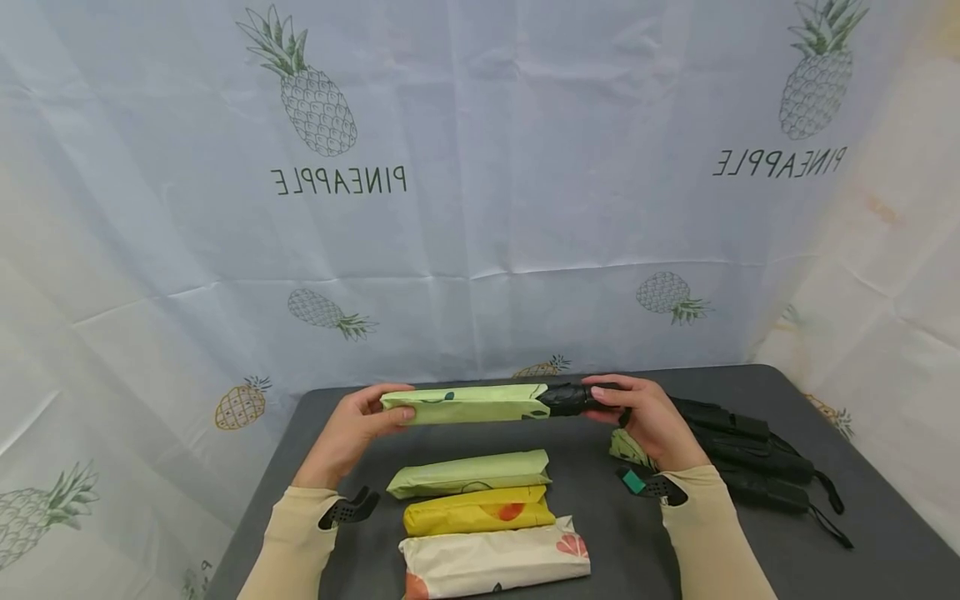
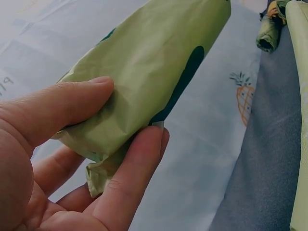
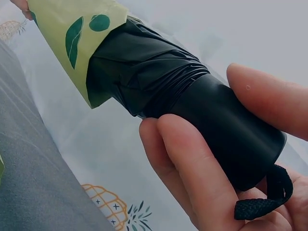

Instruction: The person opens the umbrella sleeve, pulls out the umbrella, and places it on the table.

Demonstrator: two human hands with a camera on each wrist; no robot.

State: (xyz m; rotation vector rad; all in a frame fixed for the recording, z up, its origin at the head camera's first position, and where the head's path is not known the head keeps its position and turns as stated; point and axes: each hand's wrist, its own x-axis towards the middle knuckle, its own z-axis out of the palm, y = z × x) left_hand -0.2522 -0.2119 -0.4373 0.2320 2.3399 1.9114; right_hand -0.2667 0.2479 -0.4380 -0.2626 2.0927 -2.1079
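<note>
Level above the far part of the table is a folding umbrella (image 3: pixel 149 72) with a black folded canopy, partly inside a light green sleeve (image 1: pixel 465 406) with dark green leaf prints. My left hand (image 1: pixel 351 433) pinches the sleeve's far-left end, its thumb on top and fingers beneath in the left wrist view. At the other end, my right hand (image 1: pixel 654 421) grips the smooth black handle (image 3: pixel 231 130) between thumb and fingers. A black wrist strap (image 3: pixel 264 204) hangs from the handle's end. The canopy's lower part shows outside the sleeve's mouth.
Below my hands, a green sleeve (image 1: pixel 472 473), a yellow one (image 1: pixel 480 511) and a white one (image 1: pixel 498 560) lie in a row on the dark grey table (image 1: pixel 360 550). Several black umbrellas (image 1: pixel 757 458) lie at the right, near another green piece (image 1: pixel 630 448). A pineapple-print curtain (image 1: pixel 480 225) hangs behind.
</note>
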